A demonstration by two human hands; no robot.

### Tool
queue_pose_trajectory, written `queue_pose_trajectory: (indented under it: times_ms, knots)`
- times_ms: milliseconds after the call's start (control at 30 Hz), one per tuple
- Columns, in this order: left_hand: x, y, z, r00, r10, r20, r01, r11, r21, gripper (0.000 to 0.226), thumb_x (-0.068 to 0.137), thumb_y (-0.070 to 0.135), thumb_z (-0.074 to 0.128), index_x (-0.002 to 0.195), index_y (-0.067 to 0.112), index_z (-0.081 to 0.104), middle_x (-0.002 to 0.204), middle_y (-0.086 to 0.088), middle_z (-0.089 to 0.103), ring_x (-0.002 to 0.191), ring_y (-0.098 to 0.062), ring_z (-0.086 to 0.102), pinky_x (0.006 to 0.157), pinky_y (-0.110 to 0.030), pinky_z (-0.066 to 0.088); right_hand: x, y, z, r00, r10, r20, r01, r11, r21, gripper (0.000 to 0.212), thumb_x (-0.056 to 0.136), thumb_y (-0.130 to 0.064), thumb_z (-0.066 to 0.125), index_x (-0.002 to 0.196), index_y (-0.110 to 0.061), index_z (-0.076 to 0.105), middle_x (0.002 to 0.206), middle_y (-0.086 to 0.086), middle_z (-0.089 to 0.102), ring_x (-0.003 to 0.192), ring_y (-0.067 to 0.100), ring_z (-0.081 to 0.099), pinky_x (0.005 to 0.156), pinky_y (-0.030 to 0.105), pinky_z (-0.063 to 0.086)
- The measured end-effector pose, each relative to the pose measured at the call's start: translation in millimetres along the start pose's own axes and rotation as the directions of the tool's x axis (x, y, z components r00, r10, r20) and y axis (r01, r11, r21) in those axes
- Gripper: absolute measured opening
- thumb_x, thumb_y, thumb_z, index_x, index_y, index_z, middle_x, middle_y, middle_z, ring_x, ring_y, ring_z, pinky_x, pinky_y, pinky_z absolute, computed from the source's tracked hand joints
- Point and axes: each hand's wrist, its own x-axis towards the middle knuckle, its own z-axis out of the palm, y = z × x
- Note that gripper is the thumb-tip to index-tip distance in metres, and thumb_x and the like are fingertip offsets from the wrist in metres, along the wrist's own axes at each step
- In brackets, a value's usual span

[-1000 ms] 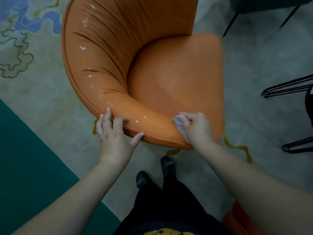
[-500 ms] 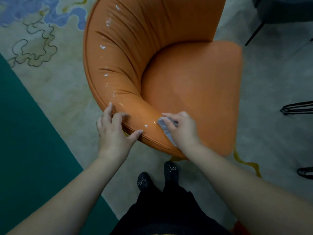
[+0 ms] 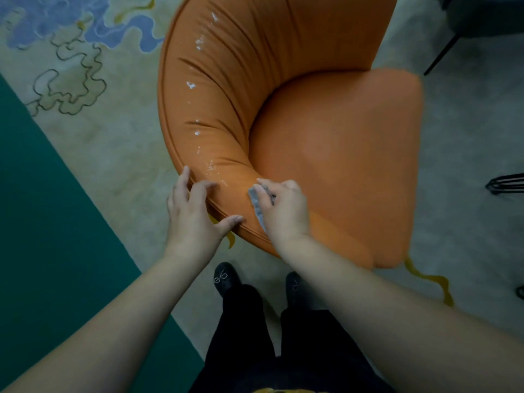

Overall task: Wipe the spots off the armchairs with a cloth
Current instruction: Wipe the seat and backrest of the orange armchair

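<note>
An orange armchair (image 3: 326, 131) fills the middle of the view, its curved backrest nearest me. Several white wet spots (image 3: 190, 85) run down the inner face of the backrest on the left side. My right hand (image 3: 283, 208) grips a small grey cloth (image 3: 256, 204) and presses it against the top of the backrest, just right of the lowest spots. My left hand (image 3: 195, 214) rests on the backrest's outer rim, fingers bent over the piping and thumb stretched toward the cloth. Most of the cloth is hidden under my right hand.
A patterned beige, blue and yellow rug (image 3: 85, 66) lies under the chair, with green floor (image 3: 42, 222) to the left. Black metal legs (image 3: 504, 184) of other furniture stand at the right edge, a dark chair (image 3: 482, 12) at top right. My feet (image 3: 226, 277) are close behind the armchair.
My right hand has slid the cloth leftward along the backrest toward my left hand and the spots. The view has shifted, so the chair sits further right in frame.
</note>
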Motion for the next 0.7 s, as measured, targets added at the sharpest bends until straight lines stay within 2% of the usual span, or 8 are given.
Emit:
queue_pose_trajectory:
  times_ms: [100,200,300,400,567,700]
  knots:
    - [13.0,-5.6,-7.8,0.999,0.042,0.024,-0.042,0.999,-0.010,0.072,0.066,0.041,0.083,0.128,0.026,0.051,0.160,-0.003,0.010,0.144,-0.029,0.013,0.114,-0.044,0.020,-0.2,2.7,-4.7,0.999,0.017,-0.028,-0.018,1.000,-0.022,0.030,0.094,-0.027,0.055,0.120,-0.014,0.064,0.100,0.004,0.047,0.077,0.005,0.047,0.069,0.001,0.030]
    - [27.2,-11.8,-16.3,0.998,0.053,0.027,-0.052,0.998,-0.021,0.069,0.069,0.039,0.082,0.129,0.027,0.050,0.160,-0.002,0.010,0.144,-0.029,0.013,0.114,-0.046,0.020,2.2,20.0,-21.7,0.988,0.119,-0.102,-0.129,0.987,-0.095,0.030,0.095,-0.027,0.054,0.121,-0.015,0.064,0.103,0.006,0.050,0.092,0.016,0.053,0.073,0.008,0.028]
    - [40.0,-18.9,-24.4,0.995,0.075,0.066,-0.072,0.997,-0.041,0.076,0.068,0.039,0.083,0.133,0.027,0.047,0.160,-0.001,0.009,0.145,-0.029,0.012,0.115,-0.047,0.021,-0.1,21.6,-21.2,0.977,0.167,-0.135,-0.179,0.980,-0.083,0.029,0.094,-0.029,0.054,0.119,-0.019,0.066,0.105,0.006,0.056,0.090,0.012,0.052,0.068,0.002,0.029]
    - [52.2,-27.0,-33.1,0.988,0.116,0.100,-0.110,0.992,-0.062,0.089,0.064,0.039,0.085,0.140,0.025,0.040,0.161,-0.002,0.007,0.145,-0.027,0.013,0.115,-0.045,0.020,-4.1,3.7,0.2,0.981,0.120,-0.151,-0.130,0.990,-0.059,0.028,0.093,-0.030,0.056,0.117,-0.020,0.067,0.092,0.000,0.053,0.078,0.005,0.049,0.067,-0.003,0.031]
    - [75.7,-45.5,-46.4,0.979,0.158,0.129,-0.149,0.986,-0.072,0.102,0.062,0.040,0.085,0.147,0.023,0.031,0.161,0.000,0.003,0.147,-0.021,0.012,0.114,-0.035,0.018,0.0,-25.5,31.9,0.974,0.048,-0.222,-0.056,0.998,-0.030,0.029,0.093,-0.025,0.058,0.118,-0.015,0.066,0.089,0.003,0.050,0.078,0.011,0.051,0.075,0.014,0.039]
    - [92.6,-56.5,-53.6,0.968,0.176,0.179,-0.166,0.984,-0.071,0.111,0.062,0.040,0.085,0.151,0.019,0.022,0.162,-0.002,0.005,0.147,-0.014,0.008,0.107,-0.021,0.011,15.7,-55.5,59.7,0.968,-0.081,-0.238,0.079,0.997,-0.016,0.029,0.092,-0.018,0.059,0.119,-0.008,0.065,0.089,0.002,0.046,0.080,0.009,0.047,0.075,0.011,0.034]
